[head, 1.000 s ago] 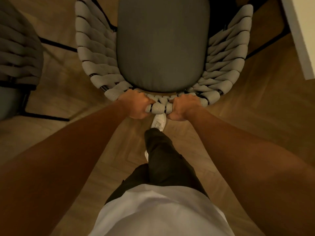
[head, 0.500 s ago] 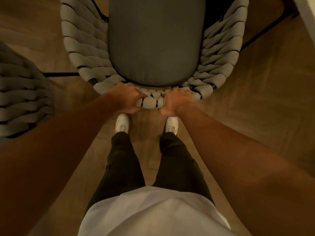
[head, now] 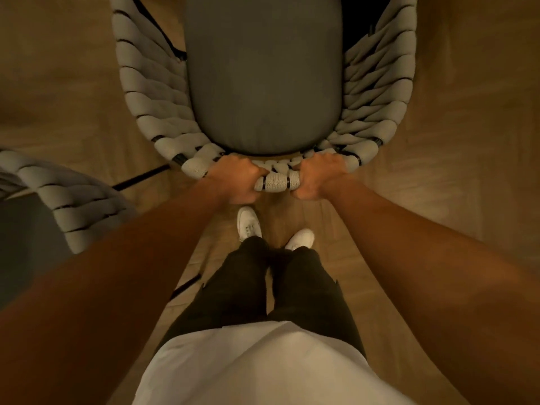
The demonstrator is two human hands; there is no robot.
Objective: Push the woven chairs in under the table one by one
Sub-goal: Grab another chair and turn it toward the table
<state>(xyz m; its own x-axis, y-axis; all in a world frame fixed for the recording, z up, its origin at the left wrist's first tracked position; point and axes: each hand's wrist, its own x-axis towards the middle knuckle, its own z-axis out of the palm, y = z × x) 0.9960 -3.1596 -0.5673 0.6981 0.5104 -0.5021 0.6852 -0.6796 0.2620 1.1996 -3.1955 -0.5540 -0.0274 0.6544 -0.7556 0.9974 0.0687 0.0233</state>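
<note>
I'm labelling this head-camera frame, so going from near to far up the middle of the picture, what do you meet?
White shirt → dark trousers → white shoes → left hand and right hand gripping the woven chair's back rim → grey seat cushion.

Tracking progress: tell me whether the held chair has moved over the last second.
Yes. The chair has gone forward, judged against the neighbouring chair on the left, which now lies further back beside it.

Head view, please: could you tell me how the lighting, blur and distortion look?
Head view: dim, warm amber light; wide-angle bending bows the grey woven rope chair and forearms outward; wooden floor smeared at the edges; left hand and right hand fairly sharp.
</note>
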